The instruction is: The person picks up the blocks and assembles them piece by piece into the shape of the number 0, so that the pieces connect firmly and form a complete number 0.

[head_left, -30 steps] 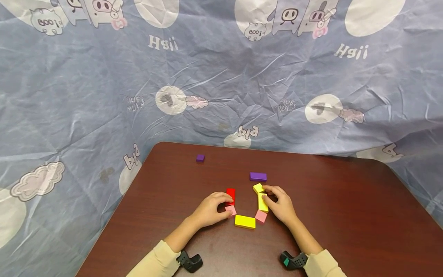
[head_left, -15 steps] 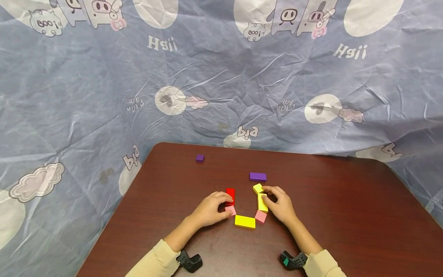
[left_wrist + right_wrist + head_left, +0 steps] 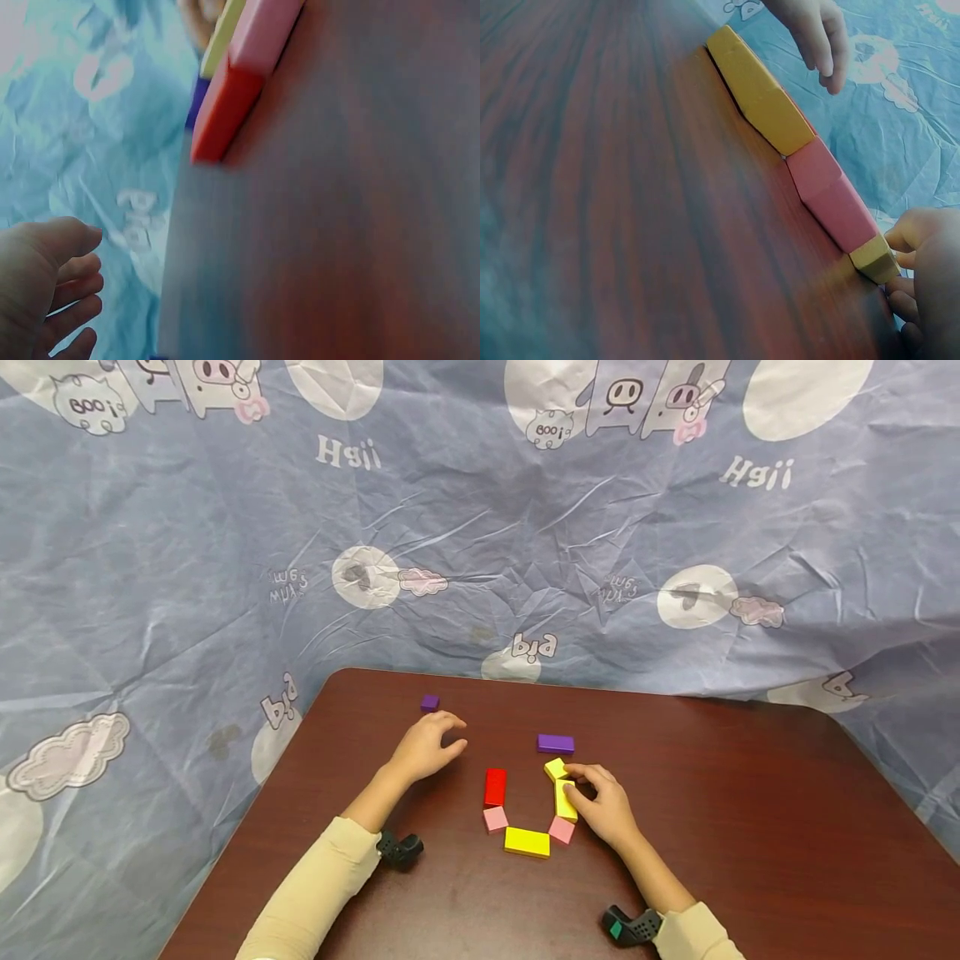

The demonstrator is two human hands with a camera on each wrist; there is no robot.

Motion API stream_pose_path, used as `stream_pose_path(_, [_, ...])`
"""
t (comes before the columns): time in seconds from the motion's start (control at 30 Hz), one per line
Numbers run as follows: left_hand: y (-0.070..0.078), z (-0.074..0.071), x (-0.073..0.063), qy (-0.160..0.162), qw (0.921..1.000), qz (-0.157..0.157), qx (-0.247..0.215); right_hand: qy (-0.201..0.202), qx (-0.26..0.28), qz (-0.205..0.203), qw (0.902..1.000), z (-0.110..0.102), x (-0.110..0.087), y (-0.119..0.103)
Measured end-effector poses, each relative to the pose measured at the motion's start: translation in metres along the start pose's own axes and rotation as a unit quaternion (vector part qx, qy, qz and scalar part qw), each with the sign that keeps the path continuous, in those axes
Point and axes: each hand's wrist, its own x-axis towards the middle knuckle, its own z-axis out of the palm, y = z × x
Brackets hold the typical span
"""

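Note:
My left hand (image 3: 429,746) hovers over the table's left part, fingers slightly bent and holding nothing. Just beyond it lies a small purple block (image 3: 430,703). My right hand (image 3: 606,802) has its thumb on the upper end of a long yellow block (image 3: 566,802) and its index fingertip at a small yellow block (image 3: 556,769). A pink block (image 3: 562,830), a front yellow block (image 3: 527,842), another pink block (image 3: 496,819) and a red block (image 3: 495,787) continue the U-shaped row. A long purple block (image 3: 555,744) lies apart beyond the small yellow block.
The blocks lie on a dark reddish-brown table (image 3: 712,827). A blue patterned cloth (image 3: 480,527) hangs behind and to the left of it. Each wrist wears a black device, such as the right wrist camera (image 3: 632,927).
My left hand has left the red and pink blocks and moved away and left, towards the small purple block. The right hand has stayed at the yellow blocks.

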Motion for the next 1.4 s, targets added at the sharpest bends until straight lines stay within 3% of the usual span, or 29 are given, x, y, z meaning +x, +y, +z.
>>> stream_pose_path(0.2, [-0.031,-0.011,0.023,-0.005,0.9967,-0.081,0.005,-0.001,-0.001,0.0,1.0,0.002,0.001,0.0])
stream_pose_path(0.43, [-0.056,-0.006,0.043,-0.017,0.9864,-0.161,0.026,0.002,-0.005,0.0,1.0,0.002,0.0,0.002])
stream_pose_path(0.7, [-0.058,0.004,0.056,-0.044,0.9761,-0.201,0.069,0.004,-0.006,-0.003,1.0,0.001,0.0,0.001])
stream_pose_path(0.93, [-0.059,0.011,0.062,-0.049,0.9622,-0.253,0.087,0.004,-0.009,-0.006,0.9999,0.001,0.0,0.002])
stream_pose_path(1.13, [-0.058,0.011,0.062,-0.045,0.9611,-0.256,0.093,0.003,-0.004,-0.005,1.0,0.002,0.0,0.001])
stream_pose_path(1.4, [-0.043,0.011,0.059,-0.027,0.9734,-0.222,0.052,0.005,-0.009,-0.004,0.9999,0.001,0.0,0.0])
